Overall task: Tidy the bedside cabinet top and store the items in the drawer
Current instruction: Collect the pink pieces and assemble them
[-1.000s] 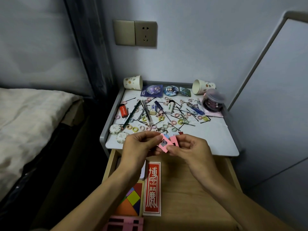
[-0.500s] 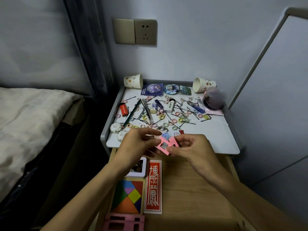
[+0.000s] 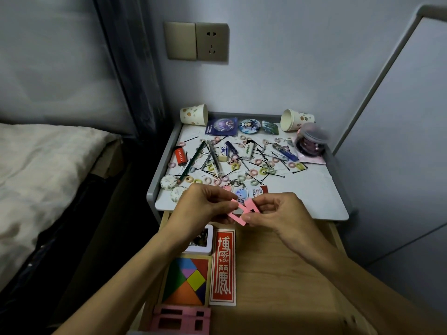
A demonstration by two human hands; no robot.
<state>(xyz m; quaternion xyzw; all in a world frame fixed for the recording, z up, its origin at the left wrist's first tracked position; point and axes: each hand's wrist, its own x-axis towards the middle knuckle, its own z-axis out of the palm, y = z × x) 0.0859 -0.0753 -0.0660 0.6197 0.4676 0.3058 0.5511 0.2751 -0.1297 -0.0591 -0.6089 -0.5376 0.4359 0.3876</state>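
Observation:
A small pink frame piece is pinched between my left hand and my right hand, over the front edge of the grey cabinet top. That top is strewn with several small hair rings, bobby pins, a red lighter, a white lighter, pens, round badges and two tipped paper cups. Below my hands the wooden drawer stands open. It holds a colourful tangram, a red card with white characters, a white tin and a pink slotted piece.
A bed with pale bedding lies to the left. A dark curtain hangs beside it. A wall socket sits above the cabinet. A clear round jar rests at the back right, near a white panel.
Both hands have stayed together on the pink piece, shifting it only slightly. The view has tipped down a little, and the white tin and tangram in the drawer have come into sight.

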